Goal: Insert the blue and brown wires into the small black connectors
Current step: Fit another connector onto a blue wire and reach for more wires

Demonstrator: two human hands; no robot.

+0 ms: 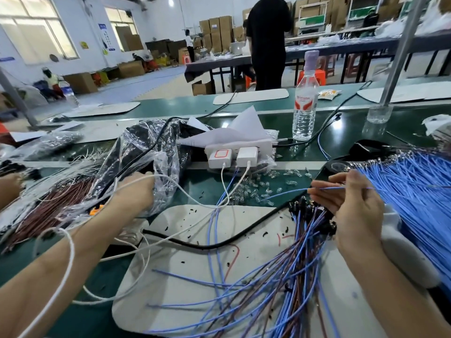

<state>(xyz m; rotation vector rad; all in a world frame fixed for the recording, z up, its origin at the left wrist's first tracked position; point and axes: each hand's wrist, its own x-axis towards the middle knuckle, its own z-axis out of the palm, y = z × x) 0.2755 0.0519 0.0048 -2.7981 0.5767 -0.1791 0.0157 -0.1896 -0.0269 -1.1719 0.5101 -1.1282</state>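
My right hand (351,198) pinches a single blue wire (288,193) drawn from the big bundle of blue wires (412,196) at the right. My left hand (136,189) reaches into a clear plastic bag (146,152) of small black connectors; its fingertips are hidden in the bag, so whether it holds anything does not show. A bundle of brown wires (48,211) lies at the left. In front of me on a white mat (185,259) lies a pile of joined blue and brown wires (280,276), with black connectors (305,208) at their far ends.
A white power strip (234,152) with chargers sits mid-table, a thick black cable (207,245) crossing the mat. Small clear parts (258,189) are scattered beyond the mat. A water bottle (305,101) stands behind. Another person's hand (9,186) is at far left.
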